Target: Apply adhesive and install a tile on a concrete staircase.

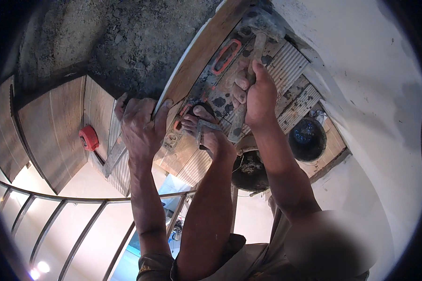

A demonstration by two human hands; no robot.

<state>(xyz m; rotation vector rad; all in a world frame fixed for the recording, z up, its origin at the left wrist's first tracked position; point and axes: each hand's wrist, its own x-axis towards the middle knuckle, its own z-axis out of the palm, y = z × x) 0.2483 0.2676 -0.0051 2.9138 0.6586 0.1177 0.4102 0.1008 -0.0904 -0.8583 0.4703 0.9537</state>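
Observation:
My left hand (140, 124) grips the lower end of a long wood-grained board (204, 44) with a pale edge, lying along rough dark cement (126, 37). My right hand (260, 98) is closed around a long, cement-smeared handle or bar (237, 126); I cannot make out whether the dark piece at its upper end is attached. My sandalled foot (206, 129) rests between my hands on the spattered planks. An orange-rimmed handle (226, 57) lies beside the board, and a red tape measure (88, 137) sits left of my left hand.
Two black buckets (307, 139) (248, 173) stand at the right and lower middle. Wood-grained boards (51, 136) lie at the left beside corrugated strips (288, 65). A curved metal railing (82, 203) drops away below, with a lit lower space behind it. A pale wall (361, 75) borders the right.

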